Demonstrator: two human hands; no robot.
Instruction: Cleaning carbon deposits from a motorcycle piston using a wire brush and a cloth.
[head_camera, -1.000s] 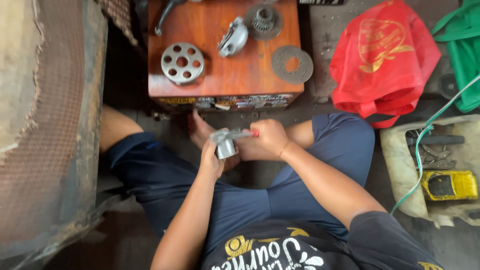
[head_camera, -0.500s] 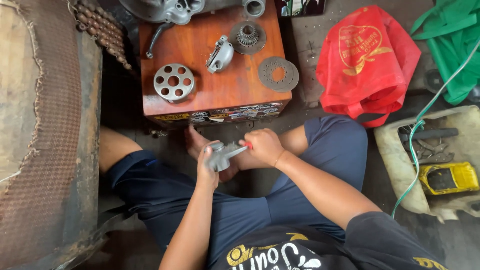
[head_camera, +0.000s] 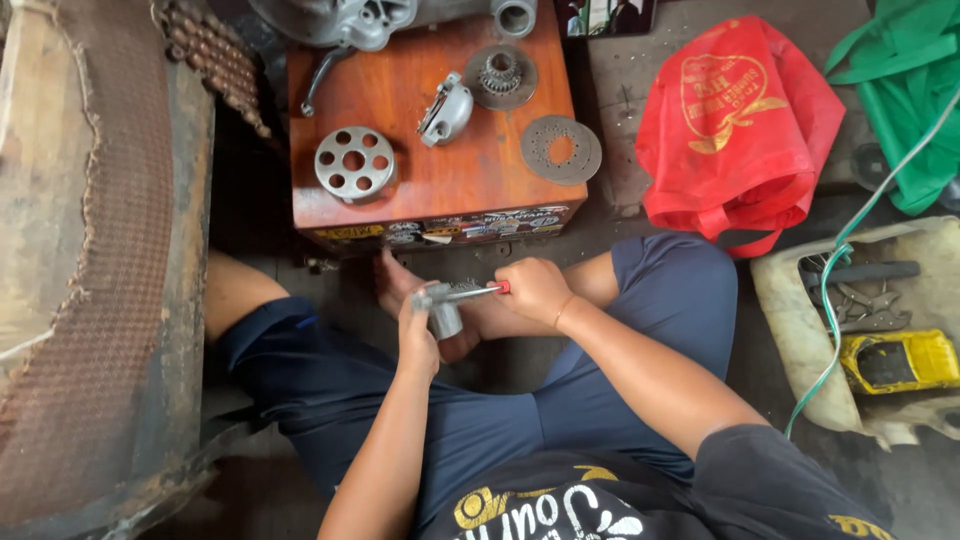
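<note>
I sit cross-legged on the floor. My left hand (head_camera: 417, 335) grips a small grey metal cylinder part (head_camera: 445, 318) above my lap. My right hand (head_camera: 535, 290) holds a red-handled tool (head_camera: 478, 291) whose metal shaft lies across the top of that part. Both hands meet just in front of a low orange wooden box (head_camera: 440, 185). On the box lie a round disc with holes (head_camera: 354, 162), a curved metal cover (head_camera: 444, 108), a toothed gear on a plate (head_camera: 500, 75) and a flat perforated disc (head_camera: 561, 149).
A large metal housing (head_camera: 340, 18) rests at the box's far edge. A worn woven-covered surface (head_camera: 90, 260) fills the left. To the right stand a red bag (head_camera: 735, 125), green cloth (head_camera: 905, 95), and a dirty tray (head_camera: 800, 330) with pliers and a yellow tool (head_camera: 895, 360).
The view has tilted so the box sits lower in the picture. My right hand has drawn back to the right, and the tool's shaft now shows between the hands.
</note>
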